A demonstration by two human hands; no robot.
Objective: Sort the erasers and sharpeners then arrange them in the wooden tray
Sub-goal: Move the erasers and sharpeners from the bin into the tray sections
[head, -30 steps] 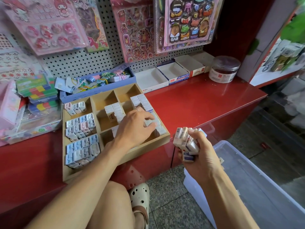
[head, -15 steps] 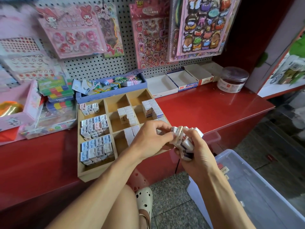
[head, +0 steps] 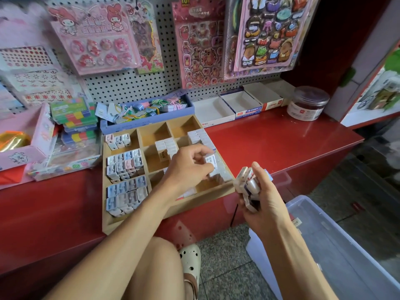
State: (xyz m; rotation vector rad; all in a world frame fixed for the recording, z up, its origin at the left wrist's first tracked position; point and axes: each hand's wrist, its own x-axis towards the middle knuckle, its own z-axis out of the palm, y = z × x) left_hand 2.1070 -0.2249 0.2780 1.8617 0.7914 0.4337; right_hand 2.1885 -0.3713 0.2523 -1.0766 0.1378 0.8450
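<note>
**Kid:** One little eraser (head: 211,162) is pinched in the left hand (head: 188,167). See it? It is white with a blue edge, and the fingers (head: 202,151) and thumb are curled round it. It is over the right side of the wooden tray (head: 166,210).

**Big kid:** Yes, from the head camera I can see that. The right hand (head: 262,202) is holding a whole bunch of erasers (head: 247,187), just past the tray's front right corner. Its fingers are wrapped tight on the bunch.

**Kid:** Are they heavy?

**Big kid:** I think they are very light. They look like small hard blocks in shiny wrap, so they may be a bit slippy. Best to pinch one by its two flat sides, near the middle.

**Kid:** Will they break?

**Big kid:** I don't think so. But the bunch could spill if the right hand goes loose.

**Kid:** What about the sharpeners (head: 125,163)?

**Big kid:** They stand in rows in the left boxes of the tray. More erasers (head: 200,137) stand in the right boxes, and some white ones (head: 165,147) in the middle. Two boxes at the back are bare.

**Kid:** Where does this one go?

**Big kid:** My guess is the front right box. The hand hides that spot, so I cannot tell how full it is.
</note>
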